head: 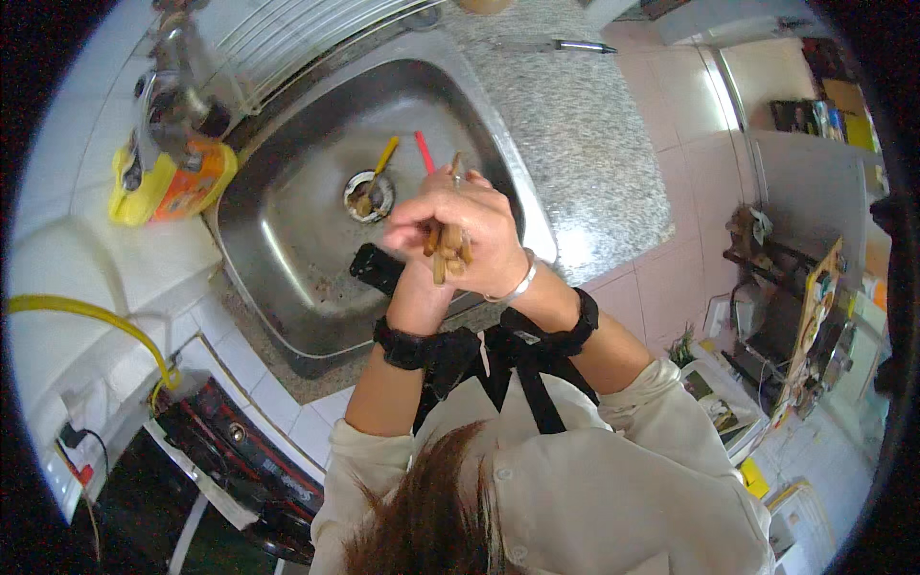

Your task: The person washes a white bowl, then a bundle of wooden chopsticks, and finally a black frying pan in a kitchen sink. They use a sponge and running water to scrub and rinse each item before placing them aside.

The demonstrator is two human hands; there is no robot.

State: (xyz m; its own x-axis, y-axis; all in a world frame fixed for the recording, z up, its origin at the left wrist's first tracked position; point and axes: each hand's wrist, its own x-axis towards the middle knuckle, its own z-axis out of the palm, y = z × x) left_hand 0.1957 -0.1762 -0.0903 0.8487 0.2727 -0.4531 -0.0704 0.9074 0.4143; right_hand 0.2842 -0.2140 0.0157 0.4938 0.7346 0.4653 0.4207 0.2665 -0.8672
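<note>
Above the stainless steel sink (pixel 287 194), my right hand (pixel 478 215) is curled around a bundle of wooden chopsticks (pixel 451 251), whose ends stick out toward me. A silver bangle (pixel 522 280) circles that wrist. My left hand (pixel 424 280) is pressed against the bundle from beneath, its fingers blurred and largely hidden. Black straps (pixel 406 348) wrap both wrists. Left of my left hand is a black object (pixel 377 267) I cannot identify. On the sink floor, a yellow stick (pixel 385 154) reaches into the drain (pixel 392 192). A red stick (pixel 424 149) lies near my fingers.
A faucet (pixel 180 79) and yellow detergent jug (pixel 172 183) stand at left. Beyond the sink is a wire dish rack (pixel 309 43). The granite counter (pixel 568 136) bears a slim dark-handled utensil (pixel 586 47). At lower left, a yellow hose (pixel 108 316) runs to a black stove (pixel 237 445).
</note>
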